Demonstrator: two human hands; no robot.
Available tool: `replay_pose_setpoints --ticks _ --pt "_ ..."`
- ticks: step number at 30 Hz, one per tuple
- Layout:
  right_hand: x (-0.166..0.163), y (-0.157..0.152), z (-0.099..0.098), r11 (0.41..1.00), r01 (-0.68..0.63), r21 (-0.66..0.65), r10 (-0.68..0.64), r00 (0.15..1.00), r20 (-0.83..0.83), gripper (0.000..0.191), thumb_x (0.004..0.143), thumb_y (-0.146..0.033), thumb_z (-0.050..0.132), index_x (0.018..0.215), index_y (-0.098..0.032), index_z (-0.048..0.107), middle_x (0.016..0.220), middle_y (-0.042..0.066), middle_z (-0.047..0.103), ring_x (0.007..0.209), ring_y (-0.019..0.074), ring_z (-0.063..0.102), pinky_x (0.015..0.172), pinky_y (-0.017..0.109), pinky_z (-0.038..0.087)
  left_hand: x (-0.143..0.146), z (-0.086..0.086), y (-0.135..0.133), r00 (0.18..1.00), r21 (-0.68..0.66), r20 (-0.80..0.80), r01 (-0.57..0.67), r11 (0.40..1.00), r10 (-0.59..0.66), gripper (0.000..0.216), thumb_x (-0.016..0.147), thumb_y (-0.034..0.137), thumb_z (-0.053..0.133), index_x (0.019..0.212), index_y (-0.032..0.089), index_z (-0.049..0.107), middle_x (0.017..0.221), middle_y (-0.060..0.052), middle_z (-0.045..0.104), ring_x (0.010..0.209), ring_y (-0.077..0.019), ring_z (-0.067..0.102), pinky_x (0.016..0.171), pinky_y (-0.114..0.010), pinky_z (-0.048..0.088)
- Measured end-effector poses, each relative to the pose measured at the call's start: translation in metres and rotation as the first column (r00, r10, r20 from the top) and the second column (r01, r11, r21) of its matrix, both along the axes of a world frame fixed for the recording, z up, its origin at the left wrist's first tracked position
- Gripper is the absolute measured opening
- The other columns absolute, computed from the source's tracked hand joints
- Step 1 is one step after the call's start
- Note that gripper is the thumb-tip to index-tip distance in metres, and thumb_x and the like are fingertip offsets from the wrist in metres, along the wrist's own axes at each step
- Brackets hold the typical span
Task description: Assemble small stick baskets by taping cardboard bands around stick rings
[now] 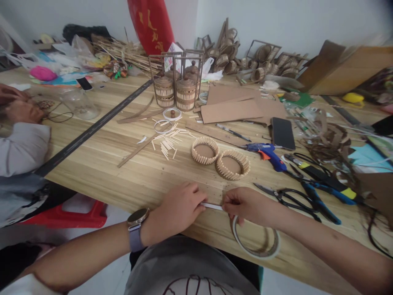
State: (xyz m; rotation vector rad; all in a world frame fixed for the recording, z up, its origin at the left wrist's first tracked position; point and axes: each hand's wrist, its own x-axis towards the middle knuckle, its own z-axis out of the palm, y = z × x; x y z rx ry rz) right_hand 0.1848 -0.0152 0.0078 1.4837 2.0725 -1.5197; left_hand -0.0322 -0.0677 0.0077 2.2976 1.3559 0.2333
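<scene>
1. Head view, left of centre: loose sticks [168,145], strewn on the table [147,172], probably for easy pick-up.
2. Near: left hand [179,207], palm down, fingertips closed on white strip [211,205], seemingly as anchor.
3. White strip: straight between both hands, near table edge, presumably held taut.
4. Farther back: two stick-walled round trays [232,175], side by side, apparently clear of handwork.
5. Right hand [244,205]: pinching strip's right end.
6. Tape roll [277,245]: just below right hand; join with strip unclear.
7. Right: glue gun [278,162], scissors [278,193], likely grouped for reach.
</scene>
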Motion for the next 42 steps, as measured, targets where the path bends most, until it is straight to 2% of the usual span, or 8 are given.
replay_pose_setpoints --ticks 8,12,18,23,29,34,37,42 --pt "0.0 0.0 0.001 0.999 0.006 -0.035 -0.006 1.0 -0.014 0.018 0.078 -0.029 0.054 0.063 -0.019 0.051 0.059 -0.002 0.062 0.046 0.0117 0.06 0.046 0.021 0.04 -0.001 0.001 -0.003 1.0 0.031 -0.006 0.009 0.999 -0.009 0.011 0.093 0.022 0.058 0.087 0.021 0.067 0.088 -0.001 0.057 0.084 -0.0163 0.055 0.07 -0.029 0.042" --pt "-0.001 -0.001 0.003 0.999 0.018 -0.035 -0.018 1.0 -0.006 0.018 0.077 -0.029 0.054 0.062 -0.02 0.051 0.06 -0.002 0.062 0.046 0.0117 0.059 0.046 0.021 0.039 -0.001 0.0 -0.005 0.998 0.059 -0.066 0.024 0.998 -0.02 0.014 0.095 0.022 0.054 0.087 0.02 0.066 0.088 -0.002 0.057 0.084 -0.0168 0.055 0.07 -0.03 0.042" --pt "-0.001 0.0 0.001 1.0 0.017 -0.015 -0.016 1.0 0.002 0.019 0.076 -0.032 0.055 0.062 -0.02 0.05 0.059 -0.003 0.061 0.047 0.012 0.06 0.047 0.021 0.039 -0.005 -0.012 -0.01 0.967 0.26 -0.212 0.192 0.946 -0.138 0.012 0.095 0.018 0.051 0.092 0.02 0.062 0.091 -0.005 0.057 0.085 -0.0211 0.053 0.065 -0.031 0.044" --pt "0.0 0.0 0.001 1.0 0.011 -0.014 -0.011 1.0 -0.01 0.019 0.076 -0.031 0.054 0.061 -0.02 0.049 0.058 -0.003 0.061 0.048 0.0121 0.06 0.047 0.021 0.04 -0.008 -0.01 -0.011 0.936 0.301 -0.279 0.299 0.906 -0.216 0.014 0.094 0.016 0.05 0.104 0.02 0.059 0.093 -0.007 0.057 0.084 -0.0223 0.053 0.06 -0.031 0.042" --pt "-0.001 -0.002 0.002 0.999 0.036 -0.017 -0.036 0.999 -0.017 0.019 0.075 -0.032 0.056 0.061 -0.021 0.048 0.057 -0.004 0.058 0.047 0.0119 0.058 0.047 0.022 0.041 -0.007 -0.005 -0.007 0.929 0.296 -0.273 0.33 0.896 -0.252 0.02 0.094 0.017 0.051 0.112 0.022 0.058 0.095 -0.007 0.056 0.084 -0.0225 0.053 0.059 -0.03 0.041" --pt "0.0 -0.005 0.004 0.999 0.048 -0.008 -0.048 0.998 -0.038 0.019 0.077 -0.033 0.056 0.064 -0.021 0.049 0.058 -0.005 0.054 0.048 0.0115 0.057 0.048 0.022 0.041 0.003 0.005 0.002 0.972 0.246 -0.148 0.217 0.945 -0.185 0.016 0.095 0.02 0.05 0.09 0.016 0.065 0.09 -0.008 0.059 0.09 -0.023 0.052 0.079 -0.036 0.045" --pt "-0.001 -0.009 0.01 0.998 0.046 0.033 -0.045 0.998 -0.036 0.021 0.079 -0.033 0.054 0.064 -0.021 0.047 0.059 -0.004 0.053 0.049 0.0113 0.056 0.048 0.022 0.041 0.009 0.013 0.009 0.985 0.154 -0.058 0.171 0.973 -0.164 0.02 0.094 0.026 0.054 0.084 0.015 0.068 0.089 -0.008 0.061 0.095 -0.0242 0.052 0.086 -0.038 0.044" --pt "-0.003 -0.016 0.02 0.991 0.024 0.13 -0.028 0.999 0.028 0.022 0.083 -0.031 0.052 0.064 -0.022 0.046 0.056 -0.004 0.053 0.049 0.0121 0.055 0.049 0.022 0.038 0.015 0.013 0.02 0.987 -0.017 0.056 0.153 0.988 -0.152 0.018 0.086 0.016 0.056 0.071 0.017 0.067 0.072 -0.003 0.064 0.08 -0.0192 0.056 0.082 -0.032 0.044"
